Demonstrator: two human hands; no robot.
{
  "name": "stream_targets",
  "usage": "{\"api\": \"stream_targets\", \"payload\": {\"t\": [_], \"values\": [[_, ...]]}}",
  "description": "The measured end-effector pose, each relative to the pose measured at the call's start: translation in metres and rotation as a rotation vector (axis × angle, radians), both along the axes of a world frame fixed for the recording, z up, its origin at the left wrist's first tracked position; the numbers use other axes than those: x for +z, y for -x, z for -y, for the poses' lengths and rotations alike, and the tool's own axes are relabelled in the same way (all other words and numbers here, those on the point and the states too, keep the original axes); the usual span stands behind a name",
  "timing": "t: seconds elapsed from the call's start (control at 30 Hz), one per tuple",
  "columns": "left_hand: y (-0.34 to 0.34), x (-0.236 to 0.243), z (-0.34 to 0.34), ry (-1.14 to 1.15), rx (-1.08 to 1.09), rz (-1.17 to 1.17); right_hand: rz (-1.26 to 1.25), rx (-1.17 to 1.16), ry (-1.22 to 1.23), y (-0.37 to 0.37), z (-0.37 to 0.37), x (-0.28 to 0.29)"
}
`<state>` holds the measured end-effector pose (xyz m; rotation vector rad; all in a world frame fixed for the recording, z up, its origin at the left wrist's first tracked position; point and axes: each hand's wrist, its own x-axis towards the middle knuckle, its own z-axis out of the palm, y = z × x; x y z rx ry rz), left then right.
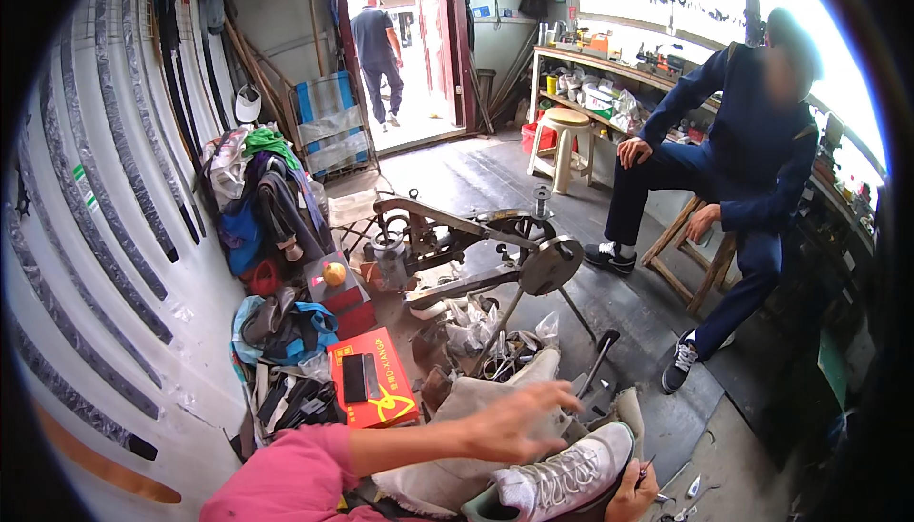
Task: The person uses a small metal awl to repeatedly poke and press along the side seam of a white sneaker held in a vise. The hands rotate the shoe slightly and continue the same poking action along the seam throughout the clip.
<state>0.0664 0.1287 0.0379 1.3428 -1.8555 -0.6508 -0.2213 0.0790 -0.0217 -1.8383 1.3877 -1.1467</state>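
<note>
A light grey lace-up sneaker (576, 472) lies across my lap, its toe pointing up and to the right. My left hand (524, 422) reaches over from the pink sleeve and hovers just above the laces, fingers apart and slightly blurred, holding nothing. Against the shoe's right side, my right hand (632, 497) is closed, with a thin dark tool tip sticking out between the fingers. What kind of tool it is cannot be made out. A worn beige cloth (457, 427) covers my lap beneath the shoe.
Ahead stands a hand-cranked shoe repair machine (476, 246) with a large wheel. To the left, a red box (376, 379) carries a dark phone (359, 378). Small tools (690, 498) lie on the floor at right. A person (733, 160) sits on a wooden stool; another (376, 55) walks outside the doorway.
</note>
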Motion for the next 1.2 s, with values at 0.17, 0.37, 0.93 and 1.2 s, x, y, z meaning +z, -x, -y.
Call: {"api": "stream_targets", "payload": {"t": [0.17,0.37,0.93,1.2], "values": [[0.068,-0.007,0.051,-0.106,-0.288,0.096,0.029,0.007,-0.024,0.004,-0.001,-0.002],[0.09,-0.027,0.072,-0.197,-0.336,0.118,0.027,-0.023,-0.149,0.005,-0.002,-0.002],[0.1,-0.038,0.066,-0.183,-0.295,0.023,0.033,-0.068,-0.074,0.006,-0.007,-0.007],[0.102,-0.022,0.059,-0.159,-0.355,-0.052,0.117,-0.162,-0.1,0.007,-0.021,-0.009]]}}
